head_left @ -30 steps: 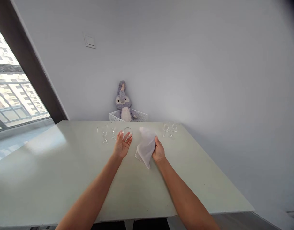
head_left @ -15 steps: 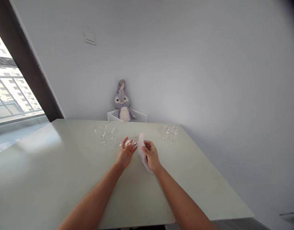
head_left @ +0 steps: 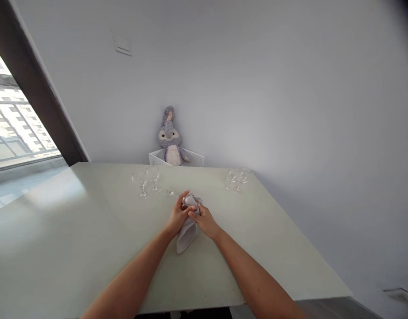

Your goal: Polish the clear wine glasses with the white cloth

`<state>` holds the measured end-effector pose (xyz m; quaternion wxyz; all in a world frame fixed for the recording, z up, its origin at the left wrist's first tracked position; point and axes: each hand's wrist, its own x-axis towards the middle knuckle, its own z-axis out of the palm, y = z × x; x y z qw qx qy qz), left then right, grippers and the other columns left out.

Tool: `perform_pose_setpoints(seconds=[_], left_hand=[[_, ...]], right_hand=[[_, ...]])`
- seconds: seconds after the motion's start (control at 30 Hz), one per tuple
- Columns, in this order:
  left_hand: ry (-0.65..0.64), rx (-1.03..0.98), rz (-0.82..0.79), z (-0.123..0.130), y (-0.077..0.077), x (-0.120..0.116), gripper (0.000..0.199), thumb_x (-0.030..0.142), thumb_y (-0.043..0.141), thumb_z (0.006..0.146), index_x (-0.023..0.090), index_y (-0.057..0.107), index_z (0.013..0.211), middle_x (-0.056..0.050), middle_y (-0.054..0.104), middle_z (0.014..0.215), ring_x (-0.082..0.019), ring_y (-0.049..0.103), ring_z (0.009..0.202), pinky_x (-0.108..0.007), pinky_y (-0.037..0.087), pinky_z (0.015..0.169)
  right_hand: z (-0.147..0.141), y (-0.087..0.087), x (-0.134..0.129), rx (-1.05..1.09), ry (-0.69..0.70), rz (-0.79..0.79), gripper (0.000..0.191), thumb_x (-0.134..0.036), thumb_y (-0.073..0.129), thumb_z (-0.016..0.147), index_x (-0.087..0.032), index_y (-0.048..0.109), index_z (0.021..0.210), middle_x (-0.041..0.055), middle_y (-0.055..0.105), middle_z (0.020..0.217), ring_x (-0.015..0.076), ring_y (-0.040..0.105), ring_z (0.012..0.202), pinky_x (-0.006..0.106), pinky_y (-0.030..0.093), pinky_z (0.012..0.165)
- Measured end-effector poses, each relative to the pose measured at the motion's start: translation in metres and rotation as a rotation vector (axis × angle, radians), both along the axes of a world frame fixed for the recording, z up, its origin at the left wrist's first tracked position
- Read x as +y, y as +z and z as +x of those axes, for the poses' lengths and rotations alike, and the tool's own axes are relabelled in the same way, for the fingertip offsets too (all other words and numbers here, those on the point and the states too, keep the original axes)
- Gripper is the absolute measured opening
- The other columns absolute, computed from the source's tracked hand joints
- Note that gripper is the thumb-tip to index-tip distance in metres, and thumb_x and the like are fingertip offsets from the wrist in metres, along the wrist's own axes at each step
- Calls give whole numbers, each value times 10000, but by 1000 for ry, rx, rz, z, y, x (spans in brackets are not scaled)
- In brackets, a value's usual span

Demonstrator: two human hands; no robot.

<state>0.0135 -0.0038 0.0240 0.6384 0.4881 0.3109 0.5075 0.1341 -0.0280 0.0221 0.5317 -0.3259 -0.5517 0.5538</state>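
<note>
My left hand (head_left: 177, 217) is wrapped around the bowl of a clear stemmed glass (head_left: 171, 193), which lies tilted sideways with its foot pointing left. My right hand (head_left: 207, 221) grips a pale grey cloth (head_left: 186, 239) at the glass's mouth. Part of the cloth shows at the bowl, apparently tucked inside it, while a loose corner hangs toward me below the hands. Both thumbs nearly meet over the cloth. The fingertips of my right hand are partly hidden by the cloth and glass.
Two stemmed glasses, one of them a front glass (head_left: 143, 184), stand upright at the back left of the pale table (head_left: 91, 248). More glasses (head_left: 239, 179) stand at the back right. Behind the far edge, a plush toy (head_left: 172, 153) sits in a white basket (head_left: 199, 160) by the wall.
The cloth has moved left from beside the glass to its mouth, and its loose end now hangs below. My left hand, whose fingers were spread, has closed around the glass.
</note>
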Motion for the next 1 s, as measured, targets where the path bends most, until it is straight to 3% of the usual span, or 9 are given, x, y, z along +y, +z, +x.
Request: perform_pose_setpoints(seconds=[0.17, 0.33, 0.47, 0.57, 0.63, 0.73, 0.83, 0.9, 1.0], left_hand=[[-195, -1, 32, -11, 2, 8, 589, 365, 576, 747, 265, 372, 1290, -76, 544, 1140, -206, 543, 963, -335, 436, 819], [-56, 168, 197, -16, 3, 12, 537, 389, 621, 697, 198, 508, 1185, -91, 553, 1131, -209, 528, 970, -316, 442, 820], [61, 218, 63, -16, -1, 17, 489, 487, 523, 743, 154, 551, 1100, -25, 599, 727, -121, 549, 610, -248, 476, 571], [89, 349, -41, -18, -3, 22, 526, 564, 413, 767, 96, 636, 860, 21, 461, 469, -84, 416, 387, -202, 357, 375], [54, 364, -32, -20, -1, 22, 525, 562, 404, 770, 103, 645, 855, -4, 511, 527, -97, 460, 441, -206, 379, 403], [-79, 270, 76, -19, 6, 15, 476, 467, 519, 751, 183, 549, 1133, -43, 602, 826, -132, 549, 704, -237, 462, 619], [-169, 238, 143, -19, 10, 10, 581, 368, 625, 698, 194, 465, 1229, -57, 596, 889, -149, 541, 781, -258, 452, 704], [-148, 242, 140, -19, 9, 9, 586, 363, 643, 683, 177, 479, 1213, -50, 593, 848, -150, 537, 767, -266, 452, 706], [-105, 235, 102, -20, 4, 13, 551, 439, 579, 722, 170, 491, 1194, -11, 563, 723, -128, 528, 674, -271, 459, 663]], right_hand=[[10, -4, 9, 83, -17, -148, 333, -441, 576, 743, -192, 599, 964, -7, 557, 647, 123, 503, 531, 255, 439, 495], [5, -6, 10, 337, -17, -269, 312, -448, 536, 769, -185, 579, 931, 15, 581, 727, 110, 499, 552, 248, 433, 528], [-6, -6, -3, -83, -109, 29, 314, -372, 570, 754, -237, 551, 1037, 22, 600, 879, 141, 531, 700, 266, 427, 642], [-8, -9, -9, -394, -136, 215, 195, -333, 576, 747, -238, 605, 915, 17, 612, 826, 158, 530, 728, 278, 404, 695], [-6, -10, -7, -378, -155, 182, 192, -342, 571, 751, -235, 606, 906, 5, 599, 755, 147, 521, 663, 267, 406, 647], [0, -10, 2, -20, -188, -57, 262, -402, 554, 758, -220, 567, 946, -16, 555, 676, 120, 486, 550, 245, 406, 529], [2, -6, 8, 292, -158, -234, 275, -441, 526, 770, -195, 544, 893, -12, 539, 669, 110, 477, 533, 243, 413, 502], [0, -6, 5, 248, -164, -210, 280, -440, 521, 774, -199, 544, 915, -4, 546, 688, 118, 488, 558, 255, 424, 529], [-4, -9, -3, -100, -246, 8, 310, -392, 581, 737, -233, 555, 1002, 23, 587, 789, 168, 535, 695, 301, 436, 651]])
